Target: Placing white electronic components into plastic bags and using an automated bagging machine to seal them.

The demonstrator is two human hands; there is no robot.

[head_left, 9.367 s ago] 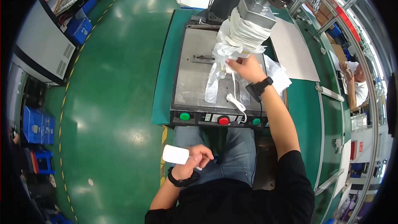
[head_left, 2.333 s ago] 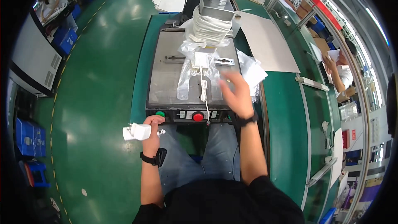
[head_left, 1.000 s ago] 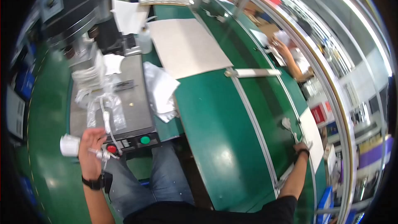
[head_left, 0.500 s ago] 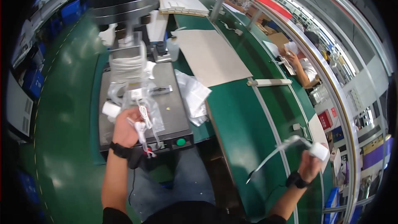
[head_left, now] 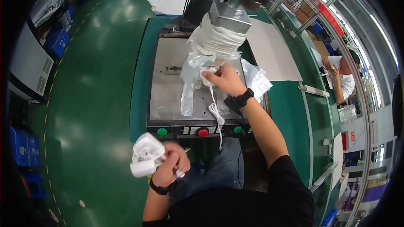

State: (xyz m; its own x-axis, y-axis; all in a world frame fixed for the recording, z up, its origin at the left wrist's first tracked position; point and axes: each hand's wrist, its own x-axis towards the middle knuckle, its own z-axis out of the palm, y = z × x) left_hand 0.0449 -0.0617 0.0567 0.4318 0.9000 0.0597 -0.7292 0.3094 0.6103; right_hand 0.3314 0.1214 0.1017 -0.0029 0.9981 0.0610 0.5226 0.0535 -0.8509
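Note:
My right hand (head_left: 229, 80) reaches in under the cloth-wrapped head (head_left: 223, 40) of a bench press, its fingers closed on a white power adapter (head_left: 209, 77). From the adapter a bundled white cable (head_left: 216, 111) hangs over the front edge of the machine bed (head_left: 168, 101). Clear plastic film (head_left: 187, 98) drapes round the spot, hiding part of the adapter's seat. At lower left, in front of the machine, my left hand (head_left: 170, 164) is closed round white plastic adapter pieces (head_left: 145, 153); one looks like a hollow shell. Its fingertips also hold a small pale end I cannot make out.
Two green buttons, one at left (head_left: 162, 131), and a red button (head_left: 203, 132) line the machine's front. Crumpled silver bags (head_left: 256, 80) lie at its right. Beyond are a beige sheet (head_left: 275, 52), a green bench (head_left: 286, 113) and a metal frame. A co-worker (head_left: 343, 75) sits far right.
The view has swung left, moving the machine rightward in it. My right hand has come from the bench to the press. My left hand has left the press and now holds white pieces lower left.

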